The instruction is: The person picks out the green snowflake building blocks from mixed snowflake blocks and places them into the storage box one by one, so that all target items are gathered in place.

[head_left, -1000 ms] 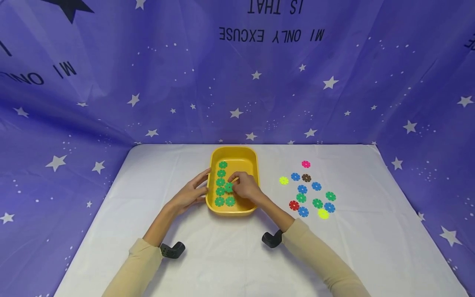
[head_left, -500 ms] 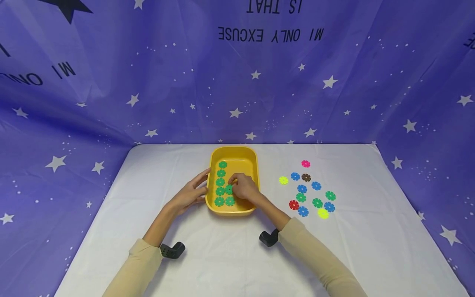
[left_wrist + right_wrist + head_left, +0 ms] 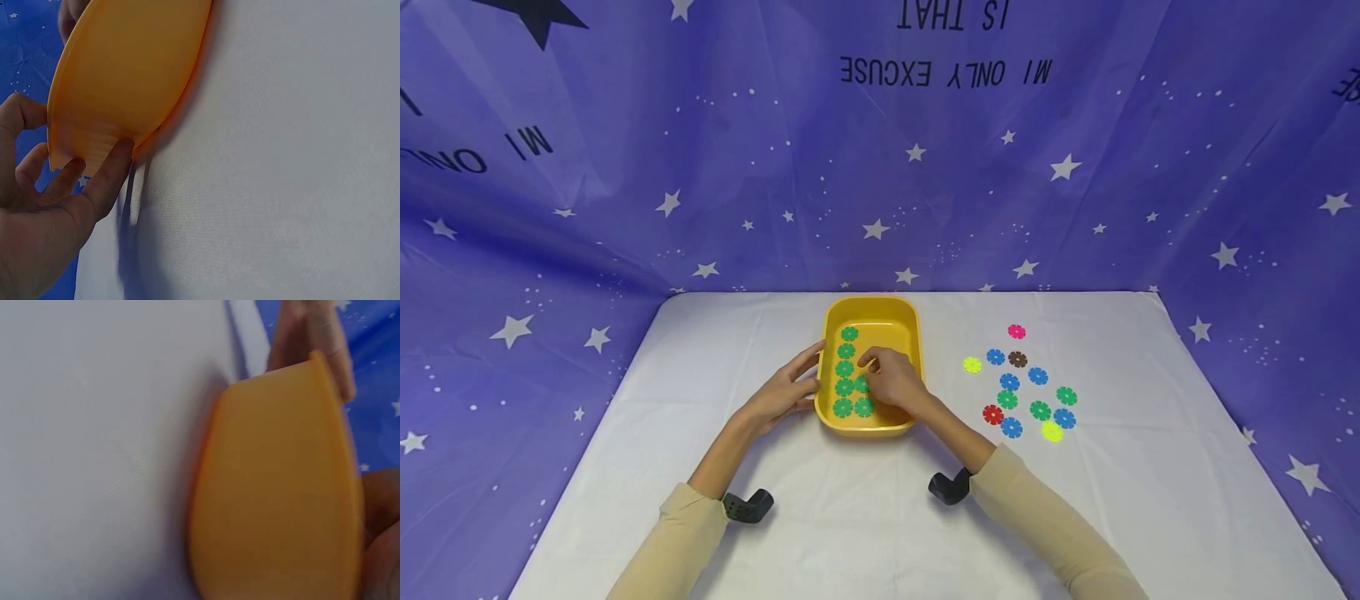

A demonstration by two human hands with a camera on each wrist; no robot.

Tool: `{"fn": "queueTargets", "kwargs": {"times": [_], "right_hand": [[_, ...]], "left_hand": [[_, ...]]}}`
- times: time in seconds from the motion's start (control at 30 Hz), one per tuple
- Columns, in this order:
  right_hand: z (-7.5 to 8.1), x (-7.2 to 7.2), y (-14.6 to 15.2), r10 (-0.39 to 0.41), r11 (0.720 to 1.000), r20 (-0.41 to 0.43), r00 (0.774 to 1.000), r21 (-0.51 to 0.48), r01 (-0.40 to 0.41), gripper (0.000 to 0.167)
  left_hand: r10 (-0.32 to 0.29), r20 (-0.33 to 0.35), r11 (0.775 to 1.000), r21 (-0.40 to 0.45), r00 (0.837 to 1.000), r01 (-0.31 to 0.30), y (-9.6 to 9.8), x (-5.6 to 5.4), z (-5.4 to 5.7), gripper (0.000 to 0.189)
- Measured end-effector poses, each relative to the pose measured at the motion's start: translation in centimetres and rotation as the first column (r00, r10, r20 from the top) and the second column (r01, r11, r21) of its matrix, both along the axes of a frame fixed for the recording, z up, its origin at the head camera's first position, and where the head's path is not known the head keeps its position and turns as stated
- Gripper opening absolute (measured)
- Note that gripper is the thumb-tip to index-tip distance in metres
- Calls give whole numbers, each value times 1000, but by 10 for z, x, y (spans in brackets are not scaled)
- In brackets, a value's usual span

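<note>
Currently, left hand (image 3: 786, 392) has fingers spread against the outside of the yellow tray (image 3: 887, 337), on its left wall, fingertips reaching up to the rim; supporting by touch, not clamped. Right hand (image 3: 891, 379) is inside the tray, fingers curled, fingertips at a half-covered green disc (image 3: 861, 384); can't say if they pinch it, as head view hides the contact and tray wall blocks right wrist view. Left of those fingertips: column of five green discs (image 3: 845, 367) along the tray floor, between the two hands. Just nearside of them: one more green disc (image 3: 864, 407). Well right of the right hand, on the white cloth (image 3: 850, 533): loose scatter of five blue discs (image 3: 1010, 382), three green ones, two yellow, plus pink disc (image 3: 1017, 332), brown disc (image 3: 1018, 359) and red disc (image 3: 993, 414). Closest to the right hand there is a yellow disc (image 3: 972, 365). Starry backdrop (image 3: 880, 183) stands beyond both hands.
</note>
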State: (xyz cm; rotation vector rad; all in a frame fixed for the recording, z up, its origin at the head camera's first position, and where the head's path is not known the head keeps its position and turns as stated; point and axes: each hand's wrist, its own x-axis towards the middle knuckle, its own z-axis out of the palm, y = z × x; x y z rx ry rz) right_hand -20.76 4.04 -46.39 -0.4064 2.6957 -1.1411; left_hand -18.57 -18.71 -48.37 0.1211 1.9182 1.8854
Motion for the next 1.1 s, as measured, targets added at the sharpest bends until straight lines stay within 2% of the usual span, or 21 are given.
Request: {"fn": "queueTargets", "kwargs": {"times": [0.13, 0.23, 0.37, 0.57, 0.67, 0.8, 0.97, 1.1], "right_hand": [[17, 11, 12, 6, 995, -8, 1000, -95, -7, 20], [26, 18, 27, -21, 990, -24, 999, -143, 17, 17], [34, 23, 51, -63, 981, -30, 998, -188, 56, 16], [39, 29, 99, -105, 969, -101, 989, -233, 79, 18], [34, 33, 125, -138, 966, -112, 984, -236, 109, 20], [19, 39, 162, -181, 966, -99, 979, -205, 158, 25], [-3, 48, 200, -259, 953, 7, 966, -159, 257, 36], [-18, 50, 217, -301, 944, 73, 951, -122, 308, 39]], "left_hand": [[3, 2, 1000, -6, 1000, -3, 0, 0, 1, 78], [1, 0, 1000, -3, 1000, -1, 0, 1, 0, 78], [-1, -3, 1000, 3, 1000, 1, -1, 1, -1, 78], [2, 0, 1000, 0, 1000, -2, 0, 0, -1, 77], [2, 3, 1000, 5, 1000, -2, 0, 0, -1, 77], [0, 5, 1000, 9, 1000, -1, 0, -1, -2, 78], [5, 9, 1000, 1, 1000, -5, 0, 0, 0, 78], [20, 16, 1000, -12, 1000, -20, 0, 0, 0, 79]]}}
